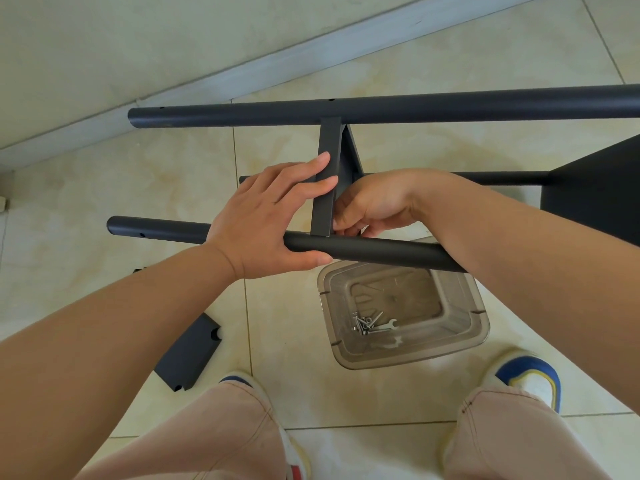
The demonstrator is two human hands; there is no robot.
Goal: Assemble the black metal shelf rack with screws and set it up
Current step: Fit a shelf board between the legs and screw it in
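We look down on a partly built black metal rack (346, 251) lying across a tiled floor (450, 64). Its near tube (381, 252) runs left to right just in front of us, and the far tube (381, 107) lies parallel beyond it, close to the pale skirting of the wall (104, 46). A flat black crossbar (325, 188) spans between the two tubes, and a shelf panel (595, 181) of the rack shows at the right edge.

Our left hand (266, 220) is on the joint where the crossbar meets the near tube — fingers laid fairly straight against the crossbar's left face, thumb under the tube; that grip is spread, bracing rather than clamped. Our right hand (370, 206) is tucked in behind the crossbar on its right side, fingers curled together at the joint. Whether they pinch a screw or tool there we cannot tell, since the crossbar and the hand itself hide the fingertips.

Below the near tube stands a clear plastic tub (481, 337) on the floor, holding a small heap of screws (363, 323) and a small flat wrench (386, 326). To the left, near our knee, lies a loose black bracket piece (187, 355). Our shoes (533, 379) show at the near edge — white, blue and yellow. No brand, label or writing can be read on anything in view.
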